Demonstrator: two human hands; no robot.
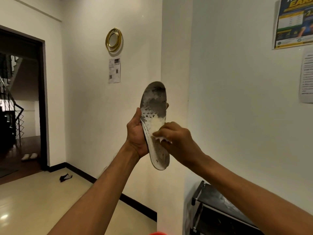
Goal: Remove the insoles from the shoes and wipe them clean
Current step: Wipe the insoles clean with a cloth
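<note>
Grey insole (155, 106), blotchy white patches

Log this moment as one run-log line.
step: wiping | left hand: holds insole upright | right hand: presses white wipe on insole | insole: worn, blotchy

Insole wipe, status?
Left hand grips insole upright, mid-air. Right hand presses white cloth on its lower half. Grey grime remains. Nothing in the way.
</note>
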